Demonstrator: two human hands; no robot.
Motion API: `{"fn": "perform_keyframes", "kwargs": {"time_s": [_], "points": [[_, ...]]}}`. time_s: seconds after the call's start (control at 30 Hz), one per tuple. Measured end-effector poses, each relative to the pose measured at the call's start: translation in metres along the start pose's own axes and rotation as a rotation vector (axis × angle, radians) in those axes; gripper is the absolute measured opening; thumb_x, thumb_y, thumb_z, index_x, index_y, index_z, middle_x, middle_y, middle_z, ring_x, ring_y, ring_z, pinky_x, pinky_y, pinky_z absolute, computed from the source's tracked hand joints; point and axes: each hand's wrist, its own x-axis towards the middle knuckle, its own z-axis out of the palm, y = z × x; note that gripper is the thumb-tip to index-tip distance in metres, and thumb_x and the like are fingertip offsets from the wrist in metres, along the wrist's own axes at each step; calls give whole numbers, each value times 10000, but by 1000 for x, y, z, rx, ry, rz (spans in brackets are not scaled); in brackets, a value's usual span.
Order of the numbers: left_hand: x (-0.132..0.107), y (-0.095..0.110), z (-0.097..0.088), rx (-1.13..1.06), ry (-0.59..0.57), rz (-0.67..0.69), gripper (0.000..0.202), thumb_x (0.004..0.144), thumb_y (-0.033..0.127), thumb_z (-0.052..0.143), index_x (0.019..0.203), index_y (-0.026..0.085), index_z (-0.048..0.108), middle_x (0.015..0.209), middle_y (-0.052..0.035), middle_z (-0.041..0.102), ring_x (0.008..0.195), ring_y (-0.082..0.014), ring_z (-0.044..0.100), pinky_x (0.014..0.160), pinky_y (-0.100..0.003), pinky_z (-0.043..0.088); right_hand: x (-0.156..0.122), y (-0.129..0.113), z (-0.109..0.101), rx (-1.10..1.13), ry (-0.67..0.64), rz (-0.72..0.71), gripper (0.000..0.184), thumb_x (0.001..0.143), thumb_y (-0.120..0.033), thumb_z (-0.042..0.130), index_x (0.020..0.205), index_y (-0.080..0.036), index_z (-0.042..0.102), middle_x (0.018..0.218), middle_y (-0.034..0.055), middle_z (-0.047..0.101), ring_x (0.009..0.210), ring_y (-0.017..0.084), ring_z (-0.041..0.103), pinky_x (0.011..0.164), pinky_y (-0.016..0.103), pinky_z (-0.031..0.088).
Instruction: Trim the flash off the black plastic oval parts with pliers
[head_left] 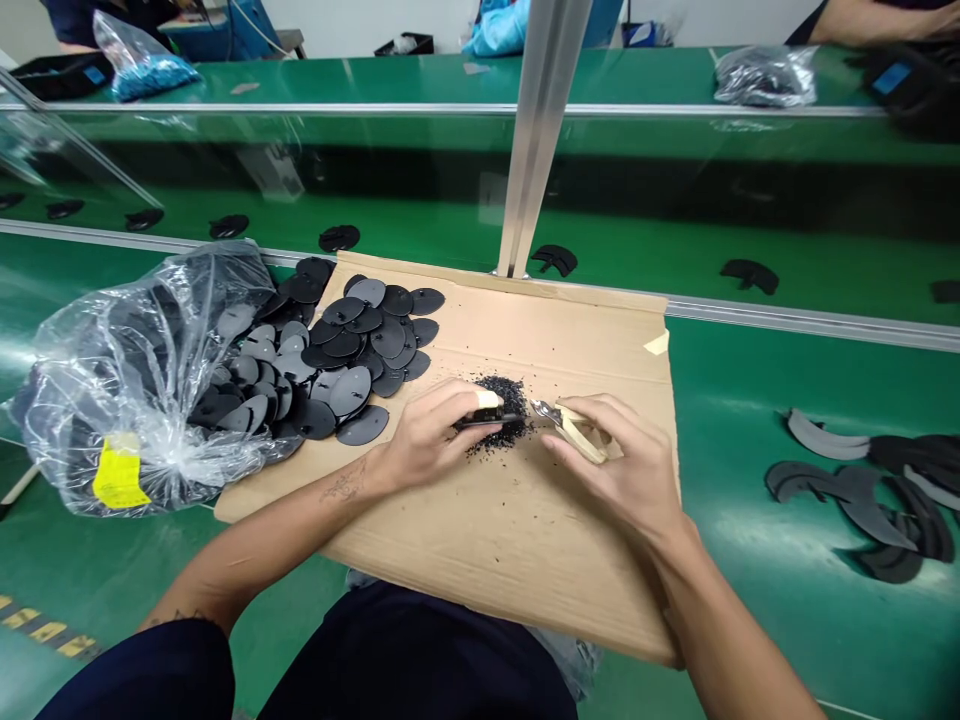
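Over the middle of a cardboard sheet (480,540), my left hand (431,435) pinches a black plastic part (487,417), seen nearly edge-on. Pale tape wraps one of its fingers. My right hand (626,460) is closed around a pair of nippers (581,435) with pale wrapped handles. The metal jaws point left at the part, a small gap apart from it. Beneath lies a heap of tiny black plastic scraps (506,390). Left of my left hand, many black oval discs (367,330) are piled on the cardboard, some spilling from a clear plastic bag (150,370).
Curved black parts (885,490) lie on the green table at right. Behind the cardboard, an upright metal post (540,140) rises beside a green conveyor belt (420,225) carrying spaced black parts. Bags and a black bin (915,85) stand on the far ledge, near another person's arm.
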Motion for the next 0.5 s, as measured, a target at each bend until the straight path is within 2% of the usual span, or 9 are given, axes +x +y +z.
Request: {"fn": "perform_keyframes", "kwargs": {"time_s": [0.07, 0.17, 0.27, 0.33, 0.4, 0.5], "points": [[0, 3, 3, -140, 13, -53, 156, 929, 233, 701, 1063, 163, 665, 939, -63, 736, 891, -163, 698, 794, -288, 573, 0, -4, 2, 105, 7, 47, 238, 876, -267, 725, 1103, -224, 668, 939, 53, 742, 771, 187, 684, 630, 312, 542], [-3, 4, 6, -240, -35, -76, 113, 931, 195, 682, 1030, 150, 650, 941, -77, 733, 908, -167, 704, 812, -287, 585, -2, -9, 6, 176, -8, -58, 201, 892, -167, 679, 1083, -219, 646, 922, 46, 737, 760, 169, 676, 634, 293, 533], [-6, 2, 7, -120, -118, -13, 151, 943, 130, 613, 1089, 152, 645, 998, -93, 726, 946, -181, 690, 832, -309, 581, -5, -11, 9, 99, -9, -245, 211, 890, -123, 671, 1084, -202, 644, 895, 60, 735, 743, 168, 654, 643, 308, 511], [-8, 0, 7, 13, -176, 36, 241, 943, 72, 546, 1141, 168, 643, 1028, -92, 721, 954, -187, 676, 829, -320, 573, -5, -12, 10, 108, -20, -280, 219, 890, -137, 677, 1099, -196, 647, 892, 67, 734, 756, 175, 659, 655, 321, 516], [-9, -1, 7, 80, -207, 47, 295, 937, 44, 510, 1163, 181, 641, 1036, -88, 715, 949, -185, 668, 816, -317, 567, -4, -12, 8, 207, -34, -201, 226, 883, -148, 683, 1100, -205, 650, 903, 62, 735, 777, 178, 677, 672, 323, 541], [-7, -2, 5, -1, -172, -9, 262, 949, 75, 524, 1168, 166, 636, 1042, -96, 708, 959, -180, 671, 828, -308, 571, -1, -6, 2, 250, 12, -32, 243, 864, -154, 697, 1095, -222, 666, 937, 54, 742, 782, 180, 690, 665, 317, 560]]}}
